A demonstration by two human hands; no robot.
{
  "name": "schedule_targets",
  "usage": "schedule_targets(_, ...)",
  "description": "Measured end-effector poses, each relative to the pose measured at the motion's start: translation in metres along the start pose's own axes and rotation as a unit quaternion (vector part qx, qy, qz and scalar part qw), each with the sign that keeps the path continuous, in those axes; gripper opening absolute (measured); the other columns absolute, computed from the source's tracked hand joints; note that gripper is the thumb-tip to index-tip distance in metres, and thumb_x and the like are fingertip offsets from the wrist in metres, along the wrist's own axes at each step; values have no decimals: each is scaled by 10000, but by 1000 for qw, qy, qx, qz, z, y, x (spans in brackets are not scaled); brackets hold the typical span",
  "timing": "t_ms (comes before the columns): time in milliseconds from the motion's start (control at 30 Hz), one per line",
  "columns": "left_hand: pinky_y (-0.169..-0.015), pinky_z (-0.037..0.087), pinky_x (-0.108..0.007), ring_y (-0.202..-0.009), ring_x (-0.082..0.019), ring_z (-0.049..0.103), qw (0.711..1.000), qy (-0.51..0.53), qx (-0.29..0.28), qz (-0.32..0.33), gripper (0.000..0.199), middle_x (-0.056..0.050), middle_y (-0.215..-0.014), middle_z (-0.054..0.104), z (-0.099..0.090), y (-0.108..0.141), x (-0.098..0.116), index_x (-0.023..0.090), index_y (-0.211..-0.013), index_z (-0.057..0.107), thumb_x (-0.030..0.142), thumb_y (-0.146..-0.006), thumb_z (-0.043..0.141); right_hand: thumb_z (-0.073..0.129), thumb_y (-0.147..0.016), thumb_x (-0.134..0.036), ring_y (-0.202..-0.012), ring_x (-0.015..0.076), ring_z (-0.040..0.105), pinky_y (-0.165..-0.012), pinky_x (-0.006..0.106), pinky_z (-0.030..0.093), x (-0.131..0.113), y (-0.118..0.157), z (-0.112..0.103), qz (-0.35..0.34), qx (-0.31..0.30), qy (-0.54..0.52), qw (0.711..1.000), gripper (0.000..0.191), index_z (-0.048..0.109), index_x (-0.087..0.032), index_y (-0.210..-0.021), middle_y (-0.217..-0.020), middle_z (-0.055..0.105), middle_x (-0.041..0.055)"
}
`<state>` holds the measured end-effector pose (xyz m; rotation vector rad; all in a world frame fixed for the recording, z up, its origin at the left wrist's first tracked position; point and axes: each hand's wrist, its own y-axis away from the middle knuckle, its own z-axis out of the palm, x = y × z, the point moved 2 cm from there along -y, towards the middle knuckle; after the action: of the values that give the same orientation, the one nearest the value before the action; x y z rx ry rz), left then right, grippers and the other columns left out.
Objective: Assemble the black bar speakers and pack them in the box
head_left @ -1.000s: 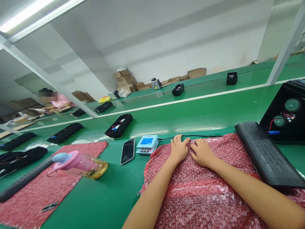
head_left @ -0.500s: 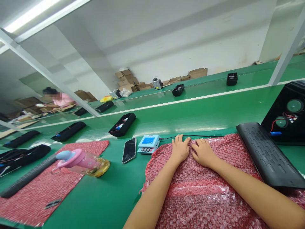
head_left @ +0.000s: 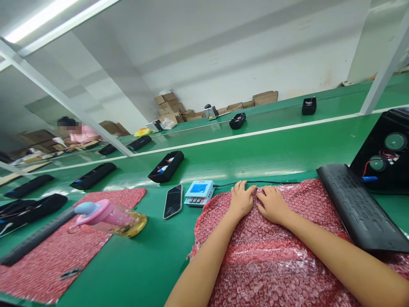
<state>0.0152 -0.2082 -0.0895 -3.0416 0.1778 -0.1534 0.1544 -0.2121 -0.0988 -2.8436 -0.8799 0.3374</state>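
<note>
A sheet of red bubble wrap [head_left: 262, 260] covers the bench in front of me. My left hand [head_left: 242, 199] lies palm down near its far edge, fingers slightly apart, holding nothing. Close beside it, my right hand [head_left: 272, 204] also rests flat on the wrap, fingers spread and gripping nothing. Just left of the wrap sits a light-blue device with a lit screen [head_left: 200, 192], its thin black cable running behind my hands. A long black slotted panel [head_left: 361, 209] lies at the wrap's right edge.
Left stand a phone [head_left: 173, 201], a pink bottle [head_left: 111, 216] lying tilted and a second bubble-wrap sheet [head_left: 73, 256]. A black housing with round speakers [head_left: 386, 149] stands at right. Open black cases [head_left: 166, 166] sit on the green line beyond. A person in pink [head_left: 81, 133] works far left.
The nearer black cases have shifted slightly right, and those on the farther line slightly left. The far person's hand has moved a little. My hands have stayed in place.
</note>
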Motion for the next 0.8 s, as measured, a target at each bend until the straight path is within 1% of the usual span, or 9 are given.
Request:
schedule_targets(233,-1019,302,-582,-1288,-329,323,1000,-13,6,-14,429,-112,-1380,400,-2,1,3,354,-1233,564,200,-856,427,538,-903,-363,-1089,231,491,-940,457,408,0,0,1,1,3,0,1000,269,574,-154,-1068,-1121,542,77)
schedule_targets(333,-1022,309,-570,-1290,-319,325,1000,-14,6,-11,436,-104,-1367,414,-1,0,3,366,-1241,555,202,-859,426,535,-906,-362,-1080,229,497,-930,451,415,0,0,2,0,7,-1,1000,271,572,-154,-1075,-1116,544,76)
schedule_targets(467,-1048,299,-539,-1303,-293,317,1000,-15,8,-1,419,-86,-1373,411,-1,0,4,359,-1222,567,199,-864,417,539,-903,-357,-1074,228,499,-921,446,422,1,0,2,-2,9,-3,1000,265,575,-155,-1071,-1114,545,74)
schedule_targets(633,-1031,297,-577,-1299,-311,323,1000,-17,12,-5,420,-117,-1372,416,-1,1,6,329,-1237,558,200,-877,384,530,-908,-351,-1067,224,500,-919,441,420,1,0,3,-3,12,-7,1000,259,574,-157,-1074,-1110,545,73)
schedule_targets(800,-1026,293,-593,-1297,-319,320,1000,-16,9,-15,459,-122,-1364,422,0,1,7,327,-1270,531,184,-849,418,534,-905,-354,-1085,231,490,-929,448,411,1,0,3,-2,11,-7,1000,262,574,-153,-1069,-1117,541,77)
